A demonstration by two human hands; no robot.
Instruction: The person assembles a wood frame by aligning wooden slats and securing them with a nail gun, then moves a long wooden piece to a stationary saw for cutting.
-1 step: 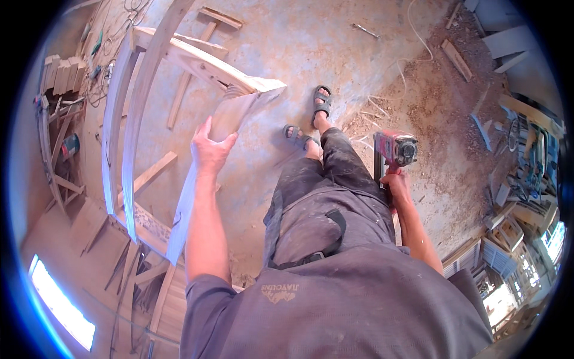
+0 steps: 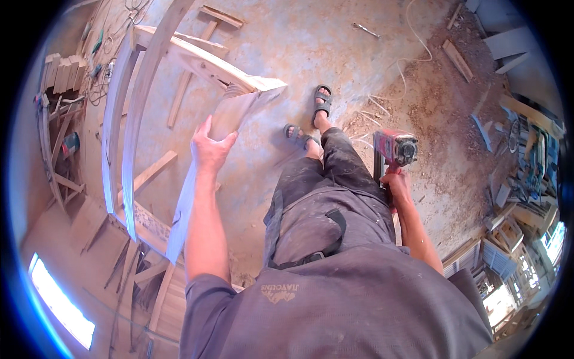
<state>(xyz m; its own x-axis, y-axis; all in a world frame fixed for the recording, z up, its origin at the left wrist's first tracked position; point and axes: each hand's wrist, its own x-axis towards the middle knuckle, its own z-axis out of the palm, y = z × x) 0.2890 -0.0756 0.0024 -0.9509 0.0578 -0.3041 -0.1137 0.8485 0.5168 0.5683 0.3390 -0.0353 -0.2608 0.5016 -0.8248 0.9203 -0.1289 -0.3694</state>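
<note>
toward ten o'clock, with twelve straight ahead of the wearer, the left hand [image 2: 210,146] holds a curved wooden piece [image 2: 230,116] belonging to a pale timber frame [image 2: 203,63], which stretches out to eleven. the thumb lies on the piece's three o'clock side and the fingers on its nine o'clock side, parted about as wide as the wood. near three o'clock, the right hand [image 2: 397,180] is closed round the handle of a red power tool [image 2: 396,148], by its look a nail gun; whether a finger rests on the trigger, i cannot tell. the tool is held beside the leg, well apart from the wood.

to hold this well, i'd judge, the left grip wants to be firm but not crushing, since the frame looks tall and could tip or twist on its long curved rails [image 2: 146,84] at ten. fingertips are best kept off any joint facing the tool, and the trigger finger off until the nose sits square on wood. the tool should also point away from the sandalled feet [image 2: 323,99] at one o'clock, and the pale hose [image 2: 431,57] between one and two deserves slack, clear of the feet.
</note>
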